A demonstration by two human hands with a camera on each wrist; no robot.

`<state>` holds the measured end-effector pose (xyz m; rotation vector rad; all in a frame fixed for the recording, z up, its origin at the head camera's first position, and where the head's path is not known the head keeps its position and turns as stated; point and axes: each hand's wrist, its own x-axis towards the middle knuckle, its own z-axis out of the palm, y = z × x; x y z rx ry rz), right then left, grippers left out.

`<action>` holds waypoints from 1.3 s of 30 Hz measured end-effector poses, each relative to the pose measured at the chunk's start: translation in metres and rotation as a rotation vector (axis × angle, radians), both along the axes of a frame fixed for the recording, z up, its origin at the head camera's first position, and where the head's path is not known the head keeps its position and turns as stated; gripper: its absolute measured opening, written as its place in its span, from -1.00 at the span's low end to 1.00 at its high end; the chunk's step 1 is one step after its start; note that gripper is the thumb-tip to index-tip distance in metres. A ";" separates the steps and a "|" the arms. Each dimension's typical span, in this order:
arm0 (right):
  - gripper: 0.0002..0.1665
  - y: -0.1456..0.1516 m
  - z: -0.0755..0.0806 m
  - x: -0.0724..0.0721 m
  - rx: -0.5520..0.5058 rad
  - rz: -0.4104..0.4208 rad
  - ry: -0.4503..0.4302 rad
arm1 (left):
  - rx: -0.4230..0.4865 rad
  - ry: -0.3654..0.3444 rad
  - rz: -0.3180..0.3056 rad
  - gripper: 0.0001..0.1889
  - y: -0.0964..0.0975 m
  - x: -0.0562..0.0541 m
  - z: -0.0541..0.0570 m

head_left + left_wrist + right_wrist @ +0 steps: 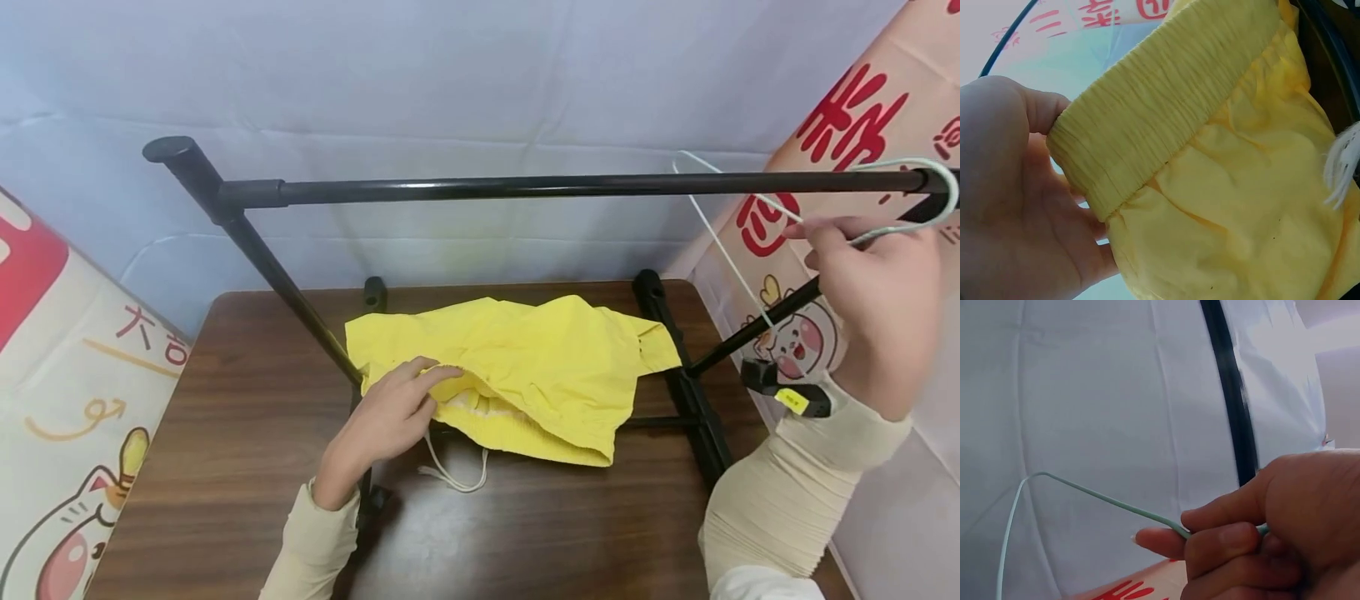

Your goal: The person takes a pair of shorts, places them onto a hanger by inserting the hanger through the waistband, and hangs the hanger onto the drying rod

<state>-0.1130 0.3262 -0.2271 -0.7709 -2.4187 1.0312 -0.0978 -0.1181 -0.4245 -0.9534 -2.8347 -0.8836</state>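
A pair of yellow shorts (525,358), with a gathered elastic waistband (1160,106) and a pale drawstring (467,487), is spread below the rail in the head view. My left hand (397,408) grips the waistband at its left end, thumb on one face and fingers behind, and the waist opening gapes beside it. High at the right, my right hand (877,283) holds a thin pale green wire hanger (720,242) near the base of its hook. The hook curves over the right end of the rail in this view, and one shoulder of the hanger points left.
A black garment rack stands on the brown wooden table (225,467), its top rail (480,187) crossing above the shorts. Its feet (693,408) and low crossbar lie under and beside the cloth. White sheeting hangs behind, with printed banners (90,417) at both sides.
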 end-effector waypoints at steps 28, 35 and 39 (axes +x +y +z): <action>-0.45 -0.090 -0.123 0.068 -1.362 1.226 0.944 | 0.179 0.000 0.252 -0.50 0.016 -0.003 -0.007; -0.61 -0.168 -0.157 0.062 -1.081 1.168 1.311 | 0.242 0.056 0.280 -0.51 0.014 0.001 -0.001; -0.73 -0.169 -0.180 0.057 -0.590 1.003 1.218 | 0.260 0.083 0.270 -0.49 0.012 0.004 0.002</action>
